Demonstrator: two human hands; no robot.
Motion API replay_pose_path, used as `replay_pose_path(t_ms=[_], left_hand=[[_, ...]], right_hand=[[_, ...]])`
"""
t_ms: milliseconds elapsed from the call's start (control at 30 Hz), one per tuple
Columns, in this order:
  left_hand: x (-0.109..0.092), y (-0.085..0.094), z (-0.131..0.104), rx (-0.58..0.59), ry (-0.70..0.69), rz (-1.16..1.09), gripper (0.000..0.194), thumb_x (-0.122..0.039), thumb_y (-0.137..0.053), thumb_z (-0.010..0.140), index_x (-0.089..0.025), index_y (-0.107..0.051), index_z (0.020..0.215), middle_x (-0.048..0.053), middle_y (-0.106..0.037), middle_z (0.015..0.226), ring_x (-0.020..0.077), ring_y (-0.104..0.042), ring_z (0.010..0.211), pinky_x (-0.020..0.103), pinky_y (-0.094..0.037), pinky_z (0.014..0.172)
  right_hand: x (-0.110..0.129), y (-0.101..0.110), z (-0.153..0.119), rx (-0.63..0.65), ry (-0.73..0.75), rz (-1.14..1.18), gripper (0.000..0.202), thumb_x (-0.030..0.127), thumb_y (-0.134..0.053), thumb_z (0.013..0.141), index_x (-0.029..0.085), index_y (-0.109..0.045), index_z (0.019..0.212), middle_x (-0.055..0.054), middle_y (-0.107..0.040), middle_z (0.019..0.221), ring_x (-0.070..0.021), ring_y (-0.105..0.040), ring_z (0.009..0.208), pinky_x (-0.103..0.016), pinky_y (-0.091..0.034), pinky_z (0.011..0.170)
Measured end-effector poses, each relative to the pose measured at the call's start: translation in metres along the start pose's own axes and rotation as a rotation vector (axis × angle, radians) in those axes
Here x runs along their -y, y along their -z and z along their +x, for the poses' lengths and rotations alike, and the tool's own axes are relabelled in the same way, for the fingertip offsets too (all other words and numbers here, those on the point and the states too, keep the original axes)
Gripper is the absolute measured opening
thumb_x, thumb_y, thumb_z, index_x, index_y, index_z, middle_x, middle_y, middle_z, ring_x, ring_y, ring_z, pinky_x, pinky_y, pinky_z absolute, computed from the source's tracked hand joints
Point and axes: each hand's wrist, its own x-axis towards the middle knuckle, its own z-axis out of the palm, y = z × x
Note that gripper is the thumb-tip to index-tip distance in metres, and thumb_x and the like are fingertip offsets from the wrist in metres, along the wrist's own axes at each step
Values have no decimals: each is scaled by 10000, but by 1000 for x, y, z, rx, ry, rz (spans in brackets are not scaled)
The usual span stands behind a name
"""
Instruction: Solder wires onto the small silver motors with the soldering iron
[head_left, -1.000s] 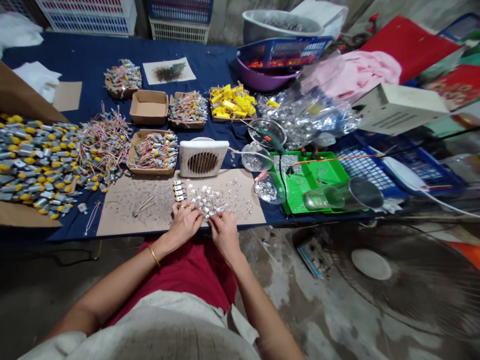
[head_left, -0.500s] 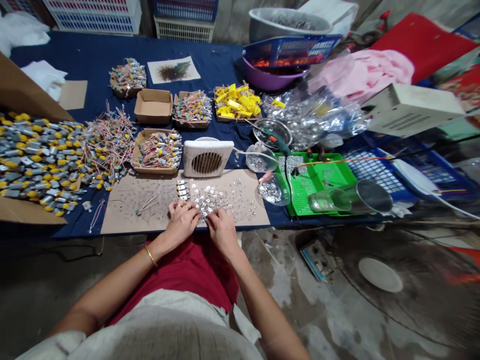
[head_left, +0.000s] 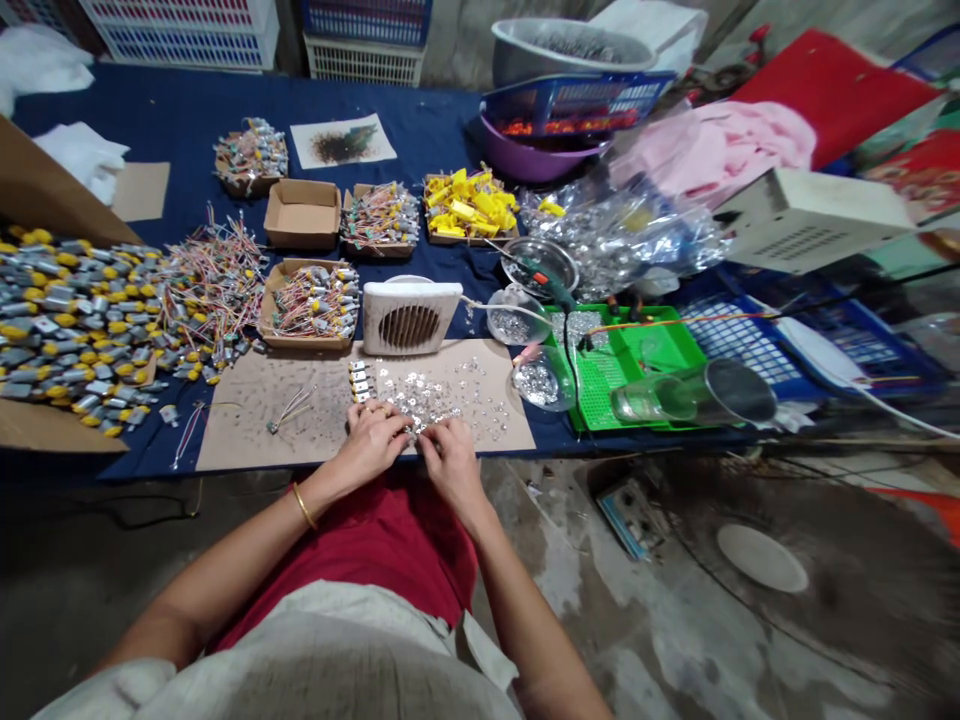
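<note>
Both hands are close together at the front edge of a cardboard sheet [head_left: 247, 435], fingertips bent inward. My left hand [head_left: 375, 438] has its fingers pinched on something too small to make out. Facing it, my right hand [head_left: 450, 455] is closed the same way, its fingertips a short gap from the left ones. Small shiny metal pieces [head_left: 420, 392] lie scattered just beyond the fingers. A short row of small motors [head_left: 361, 380] stands above my left hand. Further left on the sheet rests a small part with wires [head_left: 289, 412].
Behind the sheet stands a white vent-like unit [head_left: 411, 318]. Boxes of wired parts [head_left: 311, 305] and a large motor pile [head_left: 75, 330] are on the left. Bowls of metal bits [head_left: 541, 384] and a green tray [head_left: 600, 395] with a glass jar are on the right.
The camera view has shifted slightly. Both hands have moved a little to the right on the sheet and remain bent close together over the metal pieces.
</note>
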Motion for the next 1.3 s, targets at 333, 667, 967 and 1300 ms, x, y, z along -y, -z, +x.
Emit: replay_pose_path(t_ms=[333, 667, 967, 1300], left_hand=[[-7, 6, -1, -1, 171, -195, 163, -264, -562, 880, -215, -707, 822, 24, -704, 955, 217, -559, 997, 405, -328, 938], [8, 13, -4, -123, 245, -366, 137, -272, -612, 816, -215, -722, 758, 12, -723, 882, 197, -612, 927, 344, -432, 903], [10, 12, -6, -122, 258, -318, 139, -270, -606, 833, -229, -732, 790, 5, -727, 905, 195, -609, 950, 358, -416, 912], [1, 10, -16, -60, 190, -380, 168, -264, -577, 872, -220, -729, 816, 14, -719, 918, 187, -605, 931, 327, -419, 887]], right_hand=[[-1, 2, 4, 14, -32, 128, 169, 248, -516, 919, 213, -579, 766, -39, -582, 811, -201, -547, 833, -328, -440, 767], [-34, 5, 53, 21, 28, -72, 159, 208, -508, 888, 203, -639, 796, -57, -562, 835, -221, -500, 861, -365, -421, 802], [-22, 13, 65, 170, 204, -275, 208, 67, -576, 807, 210, -633, 667, -88, -567, 819, -235, -409, 800, -354, -358, 685], [11, 22, 12, 51, 110, -61, 191, 238, -521, 935, 204, -709, 935, -80, -604, 883, -229, -502, 882, -358, -439, 791]])
